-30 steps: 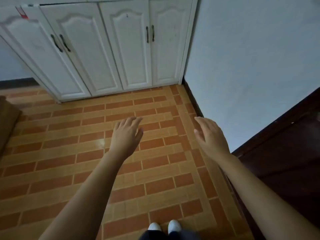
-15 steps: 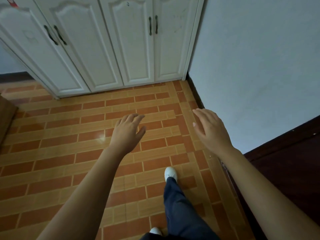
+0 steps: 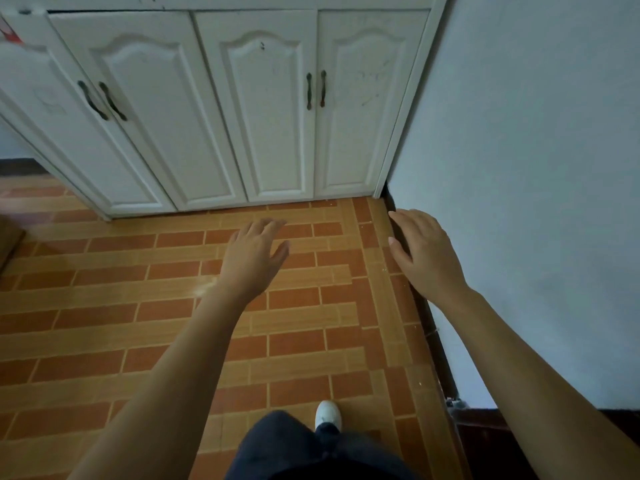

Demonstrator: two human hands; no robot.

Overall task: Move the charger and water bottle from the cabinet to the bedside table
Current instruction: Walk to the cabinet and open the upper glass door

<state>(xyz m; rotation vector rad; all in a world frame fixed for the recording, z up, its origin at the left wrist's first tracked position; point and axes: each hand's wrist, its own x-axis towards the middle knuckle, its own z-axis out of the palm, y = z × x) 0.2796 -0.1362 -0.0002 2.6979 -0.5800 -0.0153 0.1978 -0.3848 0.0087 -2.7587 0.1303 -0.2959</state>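
Two bare hands hang out in front of the person, both empty. Left hand (image 3: 254, 252) is spread flat, palm down, fingers loose, over the tiled floor (image 3: 104, 306). Right hand (image 3: 420, 252) is also spread, fingers extended, holding nothing, close to the dark skirting at the foot of the wall (image 3: 536, 168); contact with the wall can't be confirmed.

Cabinet (image 3: 221, 109) stands straight ahead, white, with four panelled doors all closed and dark handles (image 3: 315, 90) in pairs. Its top is cut off by the frame edge, and the leftmost door is only partly in view. Charger and water bottle are not visible anywhere; with the doors shut, the inside is hidden. Bedside table can't be identified: a dark wooden piece (image 3: 554, 441) at lower right is cropped and too dim to name, and a brown edge (image 3: 8, 237) at far left is cut off too.

Red sticker (image 3: 8, 34) on the upper left door is mostly cropped, with no readable writing. Faint scuffs and a pencil-like scribble mark the doors, nothing legible. Below, dark trousers (image 3: 294, 448) and one white shoe (image 3: 328, 414) show; the other foot is hidden.
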